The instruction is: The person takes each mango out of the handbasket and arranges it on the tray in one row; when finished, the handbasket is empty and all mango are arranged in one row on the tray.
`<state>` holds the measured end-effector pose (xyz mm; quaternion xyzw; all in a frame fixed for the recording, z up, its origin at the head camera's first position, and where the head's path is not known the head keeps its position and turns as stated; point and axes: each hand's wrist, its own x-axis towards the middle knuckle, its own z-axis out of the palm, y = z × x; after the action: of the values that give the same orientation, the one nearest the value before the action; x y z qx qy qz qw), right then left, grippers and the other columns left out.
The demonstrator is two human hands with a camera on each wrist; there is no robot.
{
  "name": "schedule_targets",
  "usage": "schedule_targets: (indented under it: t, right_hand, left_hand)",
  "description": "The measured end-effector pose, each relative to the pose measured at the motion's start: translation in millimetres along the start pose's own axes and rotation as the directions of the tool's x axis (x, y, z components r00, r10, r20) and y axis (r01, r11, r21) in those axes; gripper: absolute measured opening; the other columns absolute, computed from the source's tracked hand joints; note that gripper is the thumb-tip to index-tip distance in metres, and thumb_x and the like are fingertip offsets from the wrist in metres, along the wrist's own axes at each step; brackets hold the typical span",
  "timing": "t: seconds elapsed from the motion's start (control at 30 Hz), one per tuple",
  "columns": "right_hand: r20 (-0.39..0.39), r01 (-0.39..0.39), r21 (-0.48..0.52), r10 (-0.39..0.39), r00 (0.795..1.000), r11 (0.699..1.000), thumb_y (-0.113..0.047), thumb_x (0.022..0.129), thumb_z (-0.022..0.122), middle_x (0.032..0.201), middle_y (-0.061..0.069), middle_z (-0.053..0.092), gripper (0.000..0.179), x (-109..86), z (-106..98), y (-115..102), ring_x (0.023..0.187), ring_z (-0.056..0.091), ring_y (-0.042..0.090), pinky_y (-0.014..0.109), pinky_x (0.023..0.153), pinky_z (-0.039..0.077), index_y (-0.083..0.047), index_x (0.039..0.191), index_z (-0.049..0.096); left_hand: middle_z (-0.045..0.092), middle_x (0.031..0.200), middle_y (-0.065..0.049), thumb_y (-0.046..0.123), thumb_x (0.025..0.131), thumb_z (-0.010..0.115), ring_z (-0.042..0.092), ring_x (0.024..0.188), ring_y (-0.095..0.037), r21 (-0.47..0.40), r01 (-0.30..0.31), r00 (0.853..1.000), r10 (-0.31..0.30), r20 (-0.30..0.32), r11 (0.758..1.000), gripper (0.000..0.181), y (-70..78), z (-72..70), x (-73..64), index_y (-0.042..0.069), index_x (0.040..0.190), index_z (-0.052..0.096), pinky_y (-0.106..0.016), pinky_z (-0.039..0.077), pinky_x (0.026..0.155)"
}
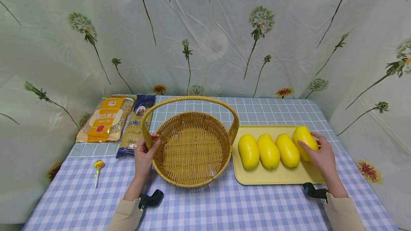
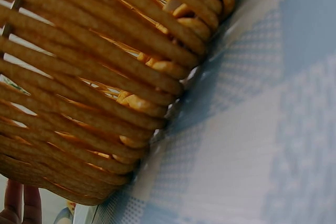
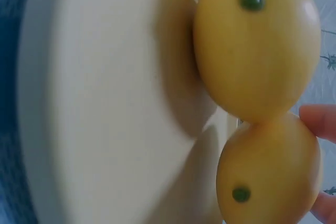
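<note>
A round wicker basket (image 1: 194, 152) with a tall arched handle stands mid-table, its inside bare. At its left side, by the foot of the handle, my left hand (image 1: 145, 158) grips the rim. From the left wrist, the basket's woven wall (image 2: 89, 77) fills the view and two fingertips (image 2: 31, 203) show below it. My right hand (image 1: 323, 154) holds the rightmost yellow mango (image 1: 303, 140), thumb on the near side and fingers beyond. That mango (image 3: 273, 171) leans against its neighbour (image 3: 257, 45) in the right wrist view; both show a green stem spot.
Several mangoes (image 1: 268, 151) sit in a row on a pale yellow tray (image 1: 273, 178) right of the basket. Behind left lie an orange-and-clear food bag (image 1: 106, 118) and a blue-and-gold packet (image 1: 133, 134). A lollipop (image 1: 98, 168) lies at the left. A floral curtain (image 1: 212, 45) hangs behind.
</note>
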<state>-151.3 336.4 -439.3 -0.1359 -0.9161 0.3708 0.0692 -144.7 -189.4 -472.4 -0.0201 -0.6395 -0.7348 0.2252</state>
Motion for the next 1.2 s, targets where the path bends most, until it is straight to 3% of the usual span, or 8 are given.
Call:
schedule_targets:
  t: [0.4, 0.67, 1.2]
  right_hand:
    - [0.084, -0.014, -0.026, 0.016, 0.996, 1.000, -0.044, 0.093, 0.055, 0.129, 0.037, 0.037, 0.076, -0.1, -3, 7, 0.111, 0.038, 0.049, 0.056, 0.088, 0.034, 0.009, 0.140, 0.030]
    - [0.145, -0.031, -0.063, 0.040, 0.989, 0.998, -0.051, 0.093, 0.051, 0.130, 0.038, 0.035, 0.080, -0.5, -6, 7, 0.111, 0.036, 0.050, 0.059, 0.090, 0.033, 0.008, 0.142, 0.027]
    - [0.266, -0.046, -0.130, 0.079, 0.961, 0.990, -0.057, 0.093, 0.045, 0.131, 0.042, 0.028, 0.086, -3.6, -18, 2, 0.107, 0.036, 0.052, 0.061, 0.088, 0.036, 0.008, 0.144, 0.020]
  left_hand:
    - [0.061, 0.106, -0.012, -0.003, 0.089, 0.062, 0.056, 0.104, -0.020, 0.002, 0.002, 1.000, -0.002, -0.001, 1.000, 0.027, 0.6, 1.0, -0.5, -0.015, 0.110, 0.051, -0.024, 0.044, 0.085]
    - [0.062, 0.106, -0.010, -0.004, 0.089, 0.062, 0.056, 0.104, -0.018, 0.004, -0.006, 1.000, 0.006, 0.000, 1.000, 0.026, 1.2, 0.9, -0.2, -0.015, 0.110, 0.051, -0.024, 0.044, 0.086]
    - [0.063, 0.104, -0.006, -0.004, 0.089, 0.062, 0.057, 0.103, -0.018, 0.004, -0.004, 1.000, 0.004, -0.005, 1.000, 0.025, 0.9, 0.6, 0.3, -0.015, 0.109, 0.051, -0.024, 0.044, 0.085]
